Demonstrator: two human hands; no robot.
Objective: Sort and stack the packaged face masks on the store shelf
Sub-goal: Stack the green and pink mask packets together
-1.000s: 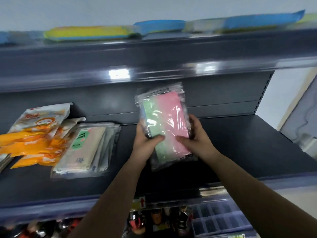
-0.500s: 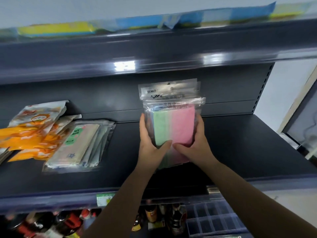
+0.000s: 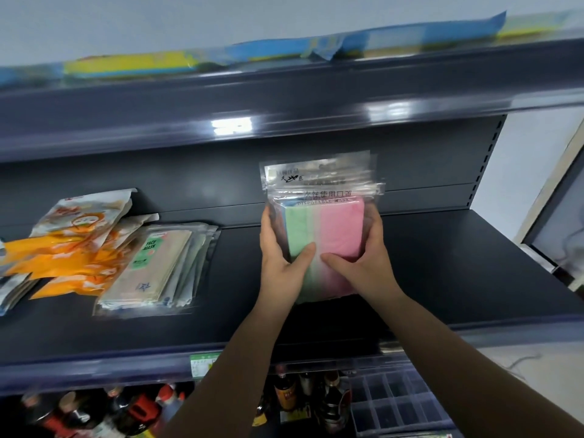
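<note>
A bundle of clear packs with green and pink face masks (image 3: 325, 229) stands upright on the dark shelf (image 3: 442, 267), held from both sides. My left hand (image 3: 281, 263) grips its left edge, thumb across the front. My right hand (image 3: 363, 263) grips the right edge, thumb also on the front. To the left lies a flat stack of beige "FACE MASK" packs (image 3: 158, 267). Further left a loose pile of orange and white mask packs (image 3: 72, 245) overlaps itself.
An upper shelf (image 3: 284, 99) overhangs close above, with blue and yellow packets (image 3: 316, 50) lying on it. Below the shelf's front lip (image 3: 94, 365) stand dark bottles (image 3: 316, 396) and a clear divided organiser (image 3: 398, 403). A white wall and a door frame lie to the right.
The green and pink bundle has turned from tilted to upright and squared, and both hands have shifted to its sides. The view has moved slightly closer.
</note>
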